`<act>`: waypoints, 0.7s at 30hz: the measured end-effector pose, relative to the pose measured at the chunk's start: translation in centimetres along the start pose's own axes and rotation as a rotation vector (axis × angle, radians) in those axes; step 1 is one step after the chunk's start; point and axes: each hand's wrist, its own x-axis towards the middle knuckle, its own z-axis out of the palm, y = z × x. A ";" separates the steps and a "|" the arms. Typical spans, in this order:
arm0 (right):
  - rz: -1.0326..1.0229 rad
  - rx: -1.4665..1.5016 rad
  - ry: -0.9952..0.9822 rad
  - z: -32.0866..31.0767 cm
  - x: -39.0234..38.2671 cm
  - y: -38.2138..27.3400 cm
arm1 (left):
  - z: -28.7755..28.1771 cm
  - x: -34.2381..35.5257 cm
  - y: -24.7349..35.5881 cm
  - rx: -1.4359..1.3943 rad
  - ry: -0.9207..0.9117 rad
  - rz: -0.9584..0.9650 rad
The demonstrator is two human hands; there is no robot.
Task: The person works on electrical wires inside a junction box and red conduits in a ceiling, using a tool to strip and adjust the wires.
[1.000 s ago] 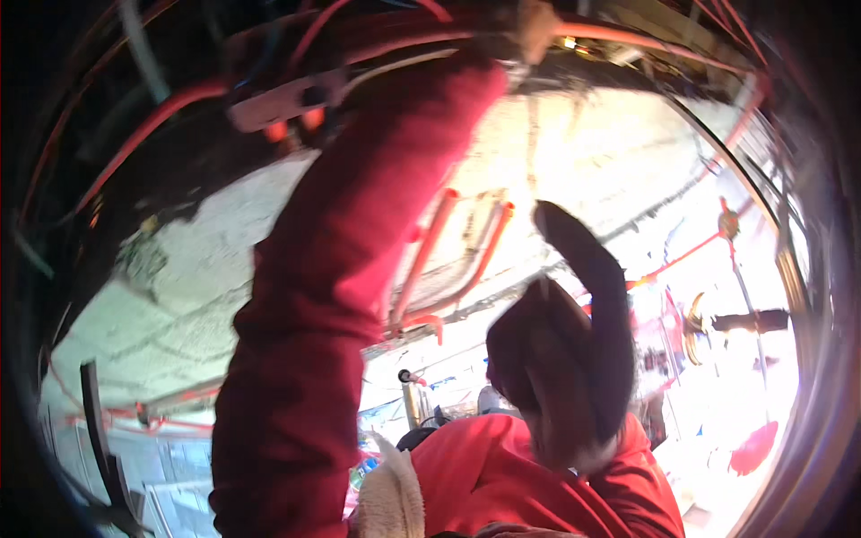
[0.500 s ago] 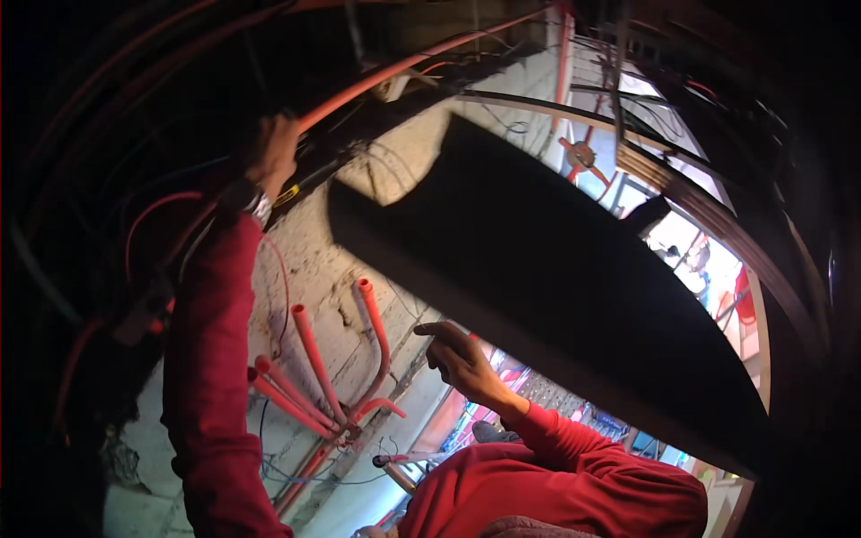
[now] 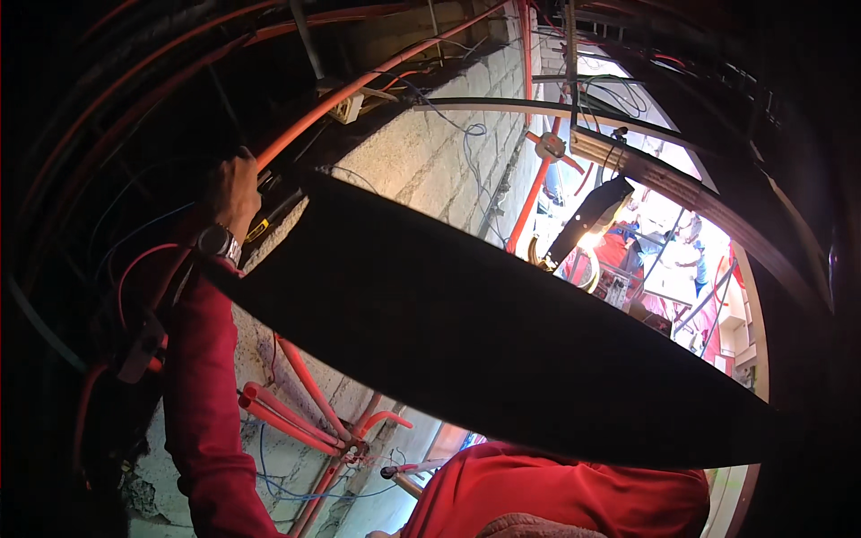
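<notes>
My left hand (image 3: 235,193), with a watch at the wrist and a red sleeve, is raised at the upper left. Its fingers are curled round the lower end of a long orange conduit pipe (image 3: 359,85), which slants up to the right along the ceiling. A yellow-and-black tool (image 3: 258,228) shows just beside the hand. A large black shape (image 3: 484,332), too dark to identify, crosses the middle of the view. My right hand is hidden.
Several orange pipe ends (image 3: 309,386) stick out from a junction on the rough block wall (image 3: 448,134). Another round junction box (image 3: 549,146) with orange pipes hangs farther off. Loose wires (image 3: 471,130) dangle near it. A wooden frame (image 3: 646,170) edges a bright opening with people below.
The black shape has swung left and down, covering where my right hand was pointing. My left hand appears slightly lower and farther left, still at the pipe. More of the bright opening shows.
</notes>
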 end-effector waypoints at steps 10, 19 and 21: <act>0.009 -0.009 0.015 -0.6 -0.8 0.5 | 0.3 -1.2 -0.1 0.196 0.266 0.024; 0.007 -0.014 0.034 -1.1 -1.3 1.0 | 1.6 -1.2 -0.7 0.082 0.300 0.074; 0.013 -0.020 0.043 -1.3 -1.3 1.3 | 2.6 -0.7 -0.5 0.011 0.280 0.072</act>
